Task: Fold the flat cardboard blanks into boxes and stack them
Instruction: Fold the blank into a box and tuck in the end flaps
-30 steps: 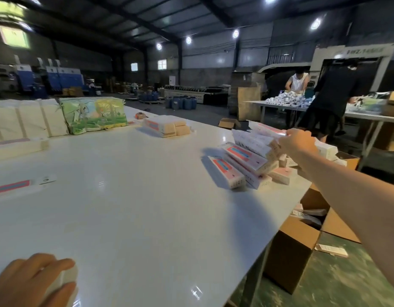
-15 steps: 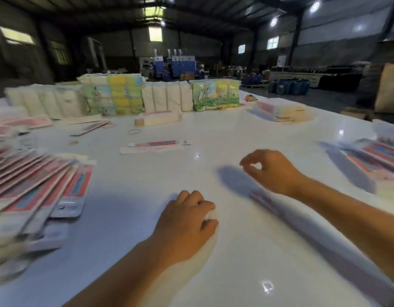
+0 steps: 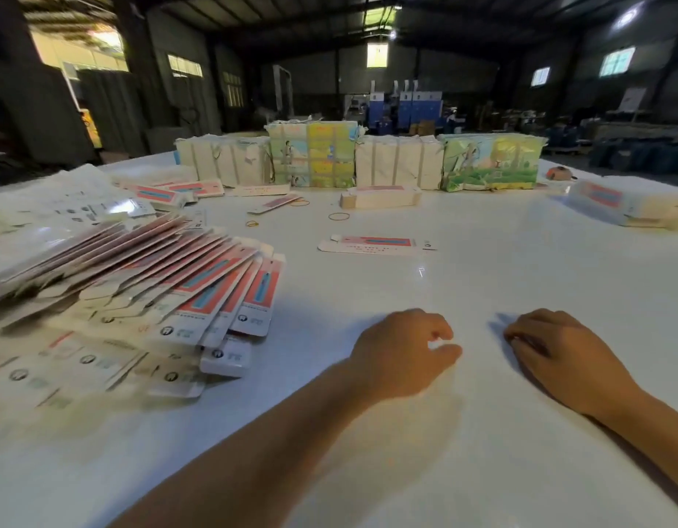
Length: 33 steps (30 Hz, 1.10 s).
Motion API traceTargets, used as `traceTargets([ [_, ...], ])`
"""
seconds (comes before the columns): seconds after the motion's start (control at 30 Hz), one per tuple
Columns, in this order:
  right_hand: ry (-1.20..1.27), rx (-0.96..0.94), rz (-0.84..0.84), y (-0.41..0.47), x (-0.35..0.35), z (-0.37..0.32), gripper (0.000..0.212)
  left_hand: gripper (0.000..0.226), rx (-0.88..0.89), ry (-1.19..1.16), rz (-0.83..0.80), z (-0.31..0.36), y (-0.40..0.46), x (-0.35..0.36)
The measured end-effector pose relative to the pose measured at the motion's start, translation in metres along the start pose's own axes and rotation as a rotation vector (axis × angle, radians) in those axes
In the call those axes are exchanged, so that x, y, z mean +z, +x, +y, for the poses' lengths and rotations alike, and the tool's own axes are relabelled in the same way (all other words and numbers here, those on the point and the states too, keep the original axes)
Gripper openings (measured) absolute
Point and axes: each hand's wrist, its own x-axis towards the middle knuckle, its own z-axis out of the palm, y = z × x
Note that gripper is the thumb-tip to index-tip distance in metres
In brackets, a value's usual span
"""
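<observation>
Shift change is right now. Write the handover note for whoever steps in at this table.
Left hand: resting on the white table, fingers loosely curled, holding nothing.
Right hand: also on the table, fingers curled under, apparently empty.
Flat blanks: fanned pile at left; one single blank lies ahead of the hands.
Done: one folded box sits farther back; a blurred stack of boxes at far right.
Left: most of the fanned pile is unfolded. Take the next blank, fold it, add it to the stack.
</observation>
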Motion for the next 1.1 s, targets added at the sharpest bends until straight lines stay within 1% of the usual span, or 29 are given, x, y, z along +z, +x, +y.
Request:
traceTargets([
  [0.03, 0.002, -0.004, -0.007, 0.001, 0.000, 0.001, 0.015, 0.027, -0.078, 0.000, 0.029, -0.007, 0.007, -0.017],
  [0.07, 0.002, -0.007, -0.012, 0.002, 0.000, 0.002, 0.017, 0.028, -0.137, 0.057, 0.055, -0.016, 0.013, -0.036],
  [0.1, 0.004, -0.010, -0.013, 0.003, 0.000, 0.003, 0.018, 0.030, -0.188, 0.157, 0.074, -0.027, 0.018, -0.057],
  [0.2, 0.017, -0.015, -0.015, 0.005, 0.001, 0.006, 0.019, 0.031, -0.380, 0.567, 0.155, -0.064, 0.019, -0.118],
  [0.27, 0.023, -0.012, -0.028, 0.005, 0.001, 0.006, 0.019, 0.030, -0.526, 0.795, 0.144, -0.088, 0.006, -0.145],
  [0.33, 0.018, -0.016, -0.037, 0.005, 0.002, 0.007, 0.019, 0.035, -0.632, 0.936, 0.089, -0.106, -0.009, -0.154],
  [0.43, 0.011, -0.016, -0.048, 0.005, 0.001, 0.006, 0.019, 0.036, -0.672, 1.066, 0.066, -0.118, -0.020, -0.147],
  [0.57, 0.007, -0.016, -0.047, 0.006, 0.001, 0.005, 0.018, 0.041, -0.642, 1.176, 0.081, -0.116, -0.017, -0.140],
  [0.67, 0.011, -0.017, -0.035, 0.005, 0.000, 0.003, 0.015, 0.042, -0.602, 1.189, 0.077, -0.100, -0.015, -0.143],
  [0.73, 0.019, -0.014, -0.024, 0.004, -0.001, 0.000, 0.013, 0.037, -0.523, 1.135, 0.169, -0.077, -0.011, -0.140],
  [0.77, 0.019, -0.011, -0.022, 0.004, -0.002, -0.002, 0.013, 0.032, -0.438, 1.118, 0.238, -0.064, -0.009, -0.134],
  [0.8, 0.022, -0.006, -0.021, 0.004, -0.002, -0.003, 0.013, 0.025, -0.317, 1.103, 0.318, -0.049, -0.008, -0.124],
  [0.87, 0.020, 0.004, -0.026, 0.004, -0.004, -0.005, 0.013, 0.014, 0.001, 1.062, 0.480, -0.020, -0.010, -0.095],
  [0.9, 0.015, 0.009, -0.030, 0.004, -0.004, -0.005, 0.013, 0.011, 0.129, 1.032, 0.502, -0.007, -0.013, -0.077],
  [0.97, 0.000, 0.028, -0.044, 0.003, -0.006, -0.007, 0.014, 0.017, 0.291, 0.954, 0.478, 0.014, -0.017, -0.039],
  [1.03, -0.012, 0.058, -0.052, 0.002, -0.008, -0.009, 0.017, 0.024, 0.349, 0.884, 0.386, 0.022, -0.019, -0.005],
  [1.1, -0.008, 0.053, -0.045, 0.002, -0.008, -0.008, 0.020, 0.029, 0.354, 0.851, 0.313, 0.024, -0.021, 0.013],
])
